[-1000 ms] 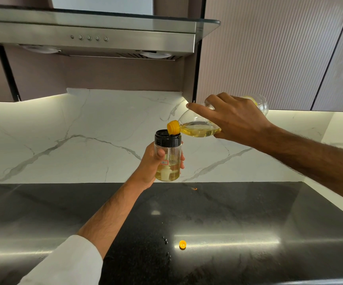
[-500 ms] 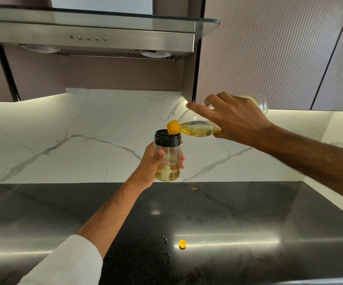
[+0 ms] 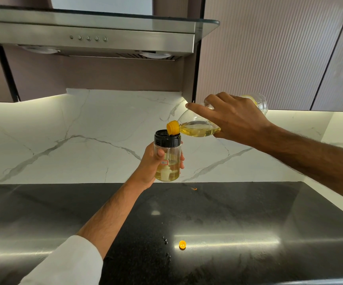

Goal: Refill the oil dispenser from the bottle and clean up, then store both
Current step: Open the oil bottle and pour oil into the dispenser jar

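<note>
Head view: the left hand (image 3: 156,161) wraps around the oil dispenser (image 3: 167,155), held upright above the dark surface (image 3: 238,212). The right hand (image 3: 234,118) grips the oil bottle (image 3: 197,128), tipped nearly flat, yellow spout over the dispenser's black collar. Pouring is the step in hand; the dispenser looks under half full. Next: keep the tilt steady, then right the bottle. The yellow cap (image 3: 182,244) waits near, beside some droplets (image 3: 166,243).

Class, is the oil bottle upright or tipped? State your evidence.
Tipped. The right hand holds the oil bottle nearly on its side, yellow neck down at the dispenser rim, oil pooled along its lower side.
</note>
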